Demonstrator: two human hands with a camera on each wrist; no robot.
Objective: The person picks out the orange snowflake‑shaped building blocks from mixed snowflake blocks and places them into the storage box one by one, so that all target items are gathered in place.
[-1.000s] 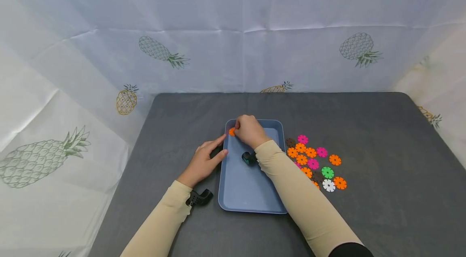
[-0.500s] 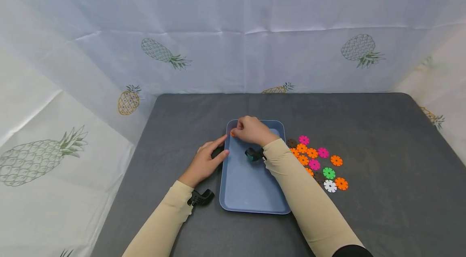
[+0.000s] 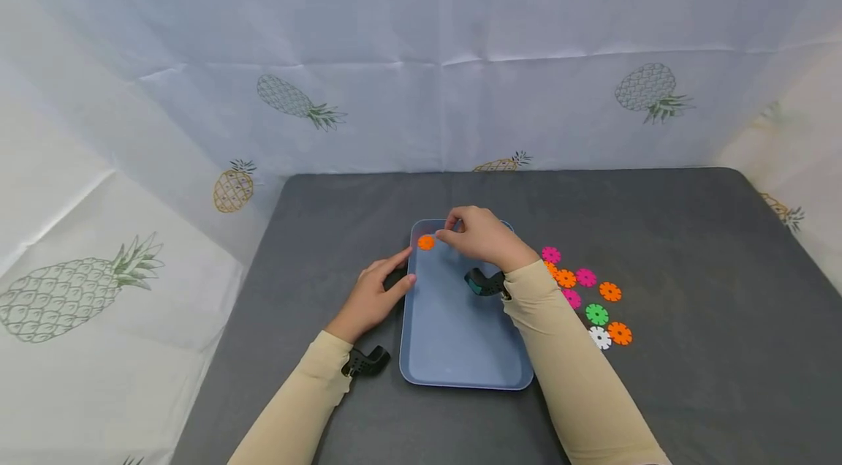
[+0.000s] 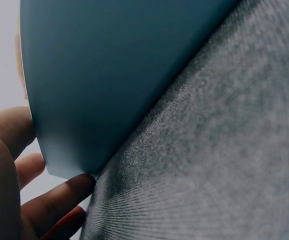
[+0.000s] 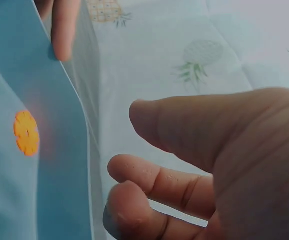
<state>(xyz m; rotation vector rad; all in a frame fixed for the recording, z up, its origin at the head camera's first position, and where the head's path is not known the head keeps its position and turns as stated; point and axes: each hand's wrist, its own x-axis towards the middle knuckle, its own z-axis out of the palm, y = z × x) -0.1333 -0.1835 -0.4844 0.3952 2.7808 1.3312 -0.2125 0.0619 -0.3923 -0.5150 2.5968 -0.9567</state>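
An orange notched plastic disc (image 3: 426, 242) lies flat in the far left corner of a blue rectangular tray (image 3: 463, 337). Just right of it, my right hand (image 3: 485, 237) hovers over the tray's far end. In the right wrist view, thumb and fingers (image 5: 184, 125) stand apart with nothing between them, and the orange disc (image 5: 26, 133) is clear of them. My left hand (image 3: 371, 298) rests against the tray's left side, fingertips at the rim and thumb spread. The left wrist view has those fingers (image 4: 59, 200) touching the tray's outer wall (image 4: 99, 90).
Right of the tray lies a loose group of notched discs, among them pink (image 3: 586, 277), green (image 3: 597, 314), white (image 3: 600, 338) and orange (image 3: 620, 333) ones. My right forearm hides part of the group. A pineapple-print cloth (image 3: 395, 114) hangs behind the grey table (image 3: 691, 267).
My right hand has let go of the orange disc and moved right, away from it, so the disc shows whole in the corner. The left hand stays at the tray.
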